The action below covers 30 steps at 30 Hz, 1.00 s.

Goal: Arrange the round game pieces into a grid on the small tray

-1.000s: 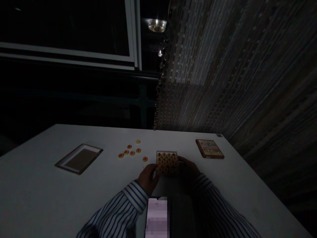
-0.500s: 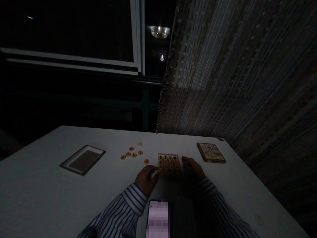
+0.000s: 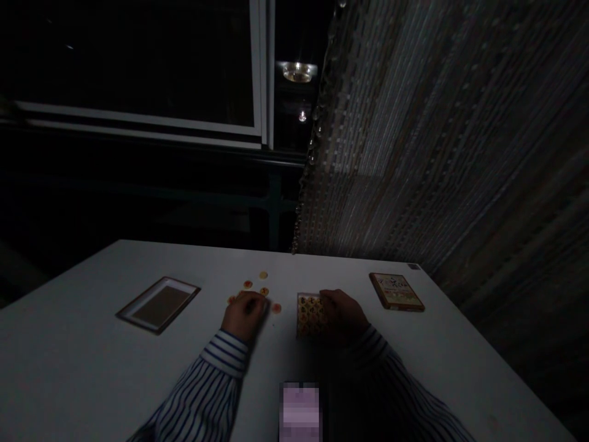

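Note:
A small shallow box [image 3: 298,316] packed with rows of round Chinese chess pieces [image 3: 311,310] lies on the white table. My right hand [image 3: 346,314] grips the right side of this box, its bent fingers covering part of the pieces. To the left, my left hand [image 3: 243,315] is closed with curled fingers over a loose group of pieces. What its fingertips hold is hidden in shadow. Around it lie a piece with a red mark [image 3: 276,308], another marked piece [image 3: 264,291], one farther back [image 3: 248,285] and a plain-looking one [image 3: 263,275].
An open rectangular tray or lid [image 3: 159,305] lies on the left of the table [image 3: 92,362]. A flat printed box [image 3: 396,291] is at the right. A phone with a blurred screen [image 3: 300,411] is near the front. A bead curtain [image 3: 368,153] hangs behind.
My left hand has moved left from the box onto the loose pieces and closed. My right hand has moved left onto the box's right side. The view has tilted slightly upward.

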Motion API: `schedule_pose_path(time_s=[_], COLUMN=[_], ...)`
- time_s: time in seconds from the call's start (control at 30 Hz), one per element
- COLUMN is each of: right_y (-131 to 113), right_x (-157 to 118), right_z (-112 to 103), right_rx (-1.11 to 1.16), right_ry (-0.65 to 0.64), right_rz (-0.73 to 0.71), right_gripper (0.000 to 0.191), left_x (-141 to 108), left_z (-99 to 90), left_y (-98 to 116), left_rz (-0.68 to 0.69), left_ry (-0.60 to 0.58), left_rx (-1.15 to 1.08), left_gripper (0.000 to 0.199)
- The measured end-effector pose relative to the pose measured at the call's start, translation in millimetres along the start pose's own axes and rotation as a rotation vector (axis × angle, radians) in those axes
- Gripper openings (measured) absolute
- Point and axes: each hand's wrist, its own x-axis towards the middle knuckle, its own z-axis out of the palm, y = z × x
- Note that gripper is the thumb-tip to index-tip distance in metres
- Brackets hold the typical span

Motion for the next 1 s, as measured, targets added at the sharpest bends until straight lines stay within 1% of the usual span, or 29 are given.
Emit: schedule_pose_path(time_s=[0.07,0.1,0.13,0.23,0.27,0.3,0.37,0.43,0.6,0.73,0.9,1.0], right_y=[-14.9,-22.4,-29.9,-51.5,-58.2,-64.7,-77.1,-89.1,-114.6,-121.7,-117.2,-114.5], right_x=[5.7,8.2,10.4,16.8,19.0,21.2,25.5,29.1,32.1,31.4,30.2,29.1], right_z=[-2.6,-3.3,-3.3,2.1,5.6,9.7,19.1,28.9,50.2,63.2,76.6,80.1], right_rx=[-0.005,-0.013,-0.012,-0.028,-0.039,-0.046,-0.068,-0.102,-0.151,-0.154,-0.177,-0.176], right_ry=[-0.051,-0.05,-0.076,-0.082,-0.067,-0.084,-0.138,-0.193,-0.211,-0.179,-0.154,-0.142], right_rz=[-0.022,-0.018,-0.041,-0.035,-0.031,-0.069,-0.155,-0.21,-0.221,-0.246,-0.244,-0.251], right_gripper=[0.033,0.033,0.033,0.031,0.03,0.03,0.03,0.032,0.029,0.027,0.026,0.023], left_x=[4.7,6.3,7.5,10.2,11.0,11.8,13.4,14.6,15.4,14.3,13.5,14.0], left_z=[-5.0,-7.2,-9.3,-15.2,-17.1,-18.9,-21.4,-22.1,-16.8,-11.9,-9.1,-8.7], left_y=[-9.0,-12.5,-15.3,-21.6,-23.6,-25.8,-31.1,-37.5,-52.3,-60.6,-67.3,-68.1], left_rz=[-0.051,-0.065,-0.077,-0.089,-0.087,-0.082,-0.072,-0.07,-0.043,0.011,0.047,0.043], left_ry=[0.019,0.036,0.057,0.104,0.101,0.094,0.071,0.07,0.106,0.091,0.074,0.056], left_rx=[-0.001,-0.005,-0.008,0.018,0.036,0.056,0.092,0.129,0.239,0.31,0.34,0.343], left_gripper=[0.022,0.022,0.022,0.023,0.024,0.024,0.024,0.025,0.032,0.034,0.038,0.039])
